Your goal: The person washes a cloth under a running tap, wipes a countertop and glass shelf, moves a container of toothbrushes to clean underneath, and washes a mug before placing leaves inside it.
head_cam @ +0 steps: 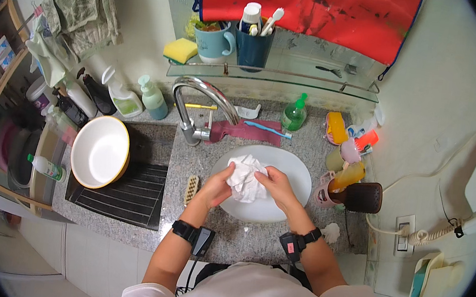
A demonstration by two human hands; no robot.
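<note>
A crumpled white cloth (246, 179) is bunched between both hands over the white oval sink basin (295, 166). My left hand (218, 187) grips its left side, the thumb lying on top. On the opposite side my right hand (277, 186) pinches the cloth between thumb and fingers. Parts of the fingers are hidden beneath the fabric. A chrome gooseneck faucet (196, 86) arches behind the basin, its spout ending above and left of the cloth.
A scrub brush (191, 190) lies left of the basin. Farther left, a yellow-rimmed white bowl (101, 152) rests over a dark recessed washboard (126, 199). Behind stands a green soap pump bottle (294, 115). A hairbrush (360, 196) leans from a cup at right.
</note>
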